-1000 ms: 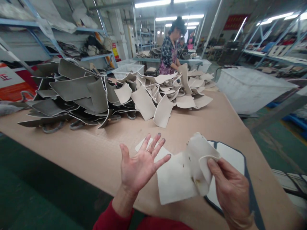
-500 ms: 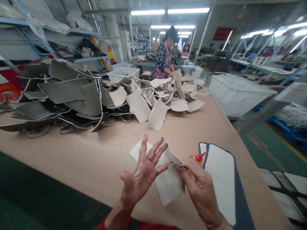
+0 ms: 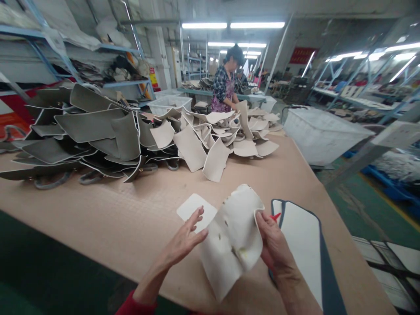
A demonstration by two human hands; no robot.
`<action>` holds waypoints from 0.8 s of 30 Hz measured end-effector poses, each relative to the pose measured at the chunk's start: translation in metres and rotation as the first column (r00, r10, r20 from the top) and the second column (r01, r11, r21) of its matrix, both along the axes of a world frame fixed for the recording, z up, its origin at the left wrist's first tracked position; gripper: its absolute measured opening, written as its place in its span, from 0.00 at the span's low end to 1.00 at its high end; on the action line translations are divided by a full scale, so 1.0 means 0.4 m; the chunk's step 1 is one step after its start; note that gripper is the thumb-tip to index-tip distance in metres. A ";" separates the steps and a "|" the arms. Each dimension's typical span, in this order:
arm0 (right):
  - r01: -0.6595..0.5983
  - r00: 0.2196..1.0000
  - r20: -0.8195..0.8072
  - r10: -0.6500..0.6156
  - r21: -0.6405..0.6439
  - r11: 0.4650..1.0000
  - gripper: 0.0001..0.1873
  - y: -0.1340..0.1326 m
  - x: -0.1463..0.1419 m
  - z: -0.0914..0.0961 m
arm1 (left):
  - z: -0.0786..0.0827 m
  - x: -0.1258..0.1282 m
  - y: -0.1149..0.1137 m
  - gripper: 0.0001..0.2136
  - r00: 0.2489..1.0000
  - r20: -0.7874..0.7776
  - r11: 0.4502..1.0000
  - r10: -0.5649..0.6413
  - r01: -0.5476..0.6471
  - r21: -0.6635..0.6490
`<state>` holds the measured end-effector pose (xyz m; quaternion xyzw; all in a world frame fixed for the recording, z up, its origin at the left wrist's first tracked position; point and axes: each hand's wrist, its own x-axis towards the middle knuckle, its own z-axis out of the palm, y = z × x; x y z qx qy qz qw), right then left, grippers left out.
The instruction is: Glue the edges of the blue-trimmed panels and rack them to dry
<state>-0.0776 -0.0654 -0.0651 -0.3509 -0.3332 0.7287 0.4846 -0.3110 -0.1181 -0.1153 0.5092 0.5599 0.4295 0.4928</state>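
A cream-coloured sheet panel (image 3: 234, 229), bent and marked with small dark slots and a yellowish smear, is held up off the table. My right hand (image 3: 275, 243) grips its right edge between thumb and fingers. Beside its left edge, my left hand (image 3: 187, 238) has its fingers stretched out; they hold nothing. Behind them a flat white piece (image 3: 197, 212) lies on the table (image 3: 141, 218). A red nozzle tip (image 3: 275, 217) pokes out past my right hand, its bottle hidden.
White panels with dark blue borders (image 3: 303, 245) lie at the right. Across the table are piled dark grey panels (image 3: 92, 124) with handles and beige panels (image 3: 190, 148). A co-worker (image 3: 225, 83) stands behind the pile. A white bin (image 3: 323, 133) stands off the right edge.
The folded panel has been opened out and turned so its slotted face shows. My left hand has moved down and left, away from it. The bottle is now mostly covered.
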 end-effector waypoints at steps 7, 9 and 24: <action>-0.047 0.999 -0.026 0.045 -0.091 0.995 0.22 0.020 -0.033 -0.060 | 0.022 0.005 0.044 0.36 0.930 0.315 0.978 -0.189 0.207 -0.024; -0.028 1.000 -0.013 0.027 -0.092 0.995 0.21 0.033 -0.038 -0.079 | 0.028 0.003 0.042 0.34 0.887 0.428 0.969 -0.172 0.231 -0.089; 0.508 0.780 0.180 -0.599 0.376 0.775 0.27 0.105 0.351 0.114 | -0.202 -0.243 -0.052 0.28 0.878 -0.328 0.857 0.348 -0.440 -0.267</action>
